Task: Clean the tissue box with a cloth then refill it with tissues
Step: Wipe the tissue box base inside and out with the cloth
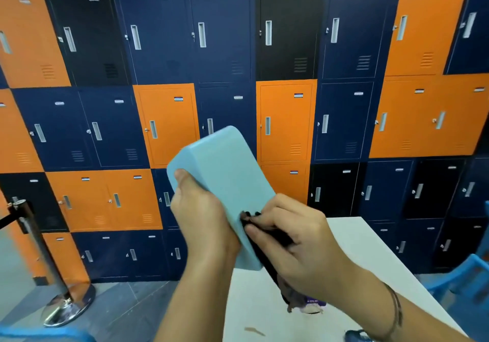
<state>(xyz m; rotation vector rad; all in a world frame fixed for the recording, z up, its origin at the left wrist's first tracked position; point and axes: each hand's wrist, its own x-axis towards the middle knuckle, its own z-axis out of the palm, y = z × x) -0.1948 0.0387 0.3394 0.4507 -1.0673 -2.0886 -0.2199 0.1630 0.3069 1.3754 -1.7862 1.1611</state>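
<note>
A light blue tissue box is held up in the air, tilted, above the near end of a white table. My left hand grips its lower left side, thumb on the end face. My right hand presses a dark cloth against the box's lower right edge; the cloth hangs down under my palm. A purple-printed tissue pack peeks out on the table beneath my right wrist, mostly hidden.
A wall of orange, navy and black lockers stands behind. A chrome barrier post stands on the floor at the left. Blue plastic chairs sit at the right of the table, another blue edge at the bottom left.
</note>
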